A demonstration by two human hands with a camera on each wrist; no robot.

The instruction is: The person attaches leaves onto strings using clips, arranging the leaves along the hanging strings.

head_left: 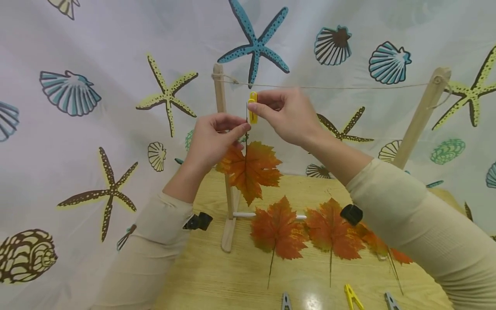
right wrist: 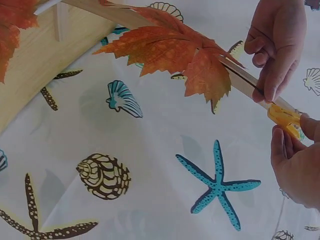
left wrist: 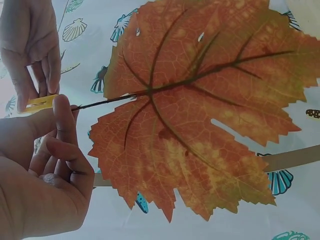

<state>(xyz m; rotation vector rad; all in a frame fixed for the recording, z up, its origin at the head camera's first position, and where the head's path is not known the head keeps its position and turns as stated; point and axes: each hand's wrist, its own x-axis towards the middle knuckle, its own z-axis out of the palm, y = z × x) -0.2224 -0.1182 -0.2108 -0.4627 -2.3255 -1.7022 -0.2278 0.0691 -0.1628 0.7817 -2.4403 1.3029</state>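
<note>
Up at the string (head_left: 348,87), stretched between two wooden posts, both hands meet near the left post (head_left: 221,129): the right hand (head_left: 288,114) pinches a yellow clothespin (head_left: 252,107) just under the line, and the left hand (head_left: 213,140) pinches the thin stem of an orange maple leaf (head_left: 251,168) right beside the pin, so the leaf hangs blade-down in front of the post. In the left wrist view the stem tip sits between thumb and forefinger, touching the yellow pin. To the right of the hands the string runs bare all the way to the right post (head_left: 422,116), leaving plenty of free line there. Below, the wooden counter (head_left: 217,275) carries three more orange leaves (head_left: 279,232) lying flat in a row by the rack's white crossbar, the rightmost partly hidden under the right sleeve. Along the near edge of the counter I count three spare pins: two grey ones and one yellow pin (head_left: 352,297) between them, all cut off by the frame's bottom. A seashell-and-starfish cloth (head_left: 77,142) hangs close behind the rack and to the left of the counter
</note>
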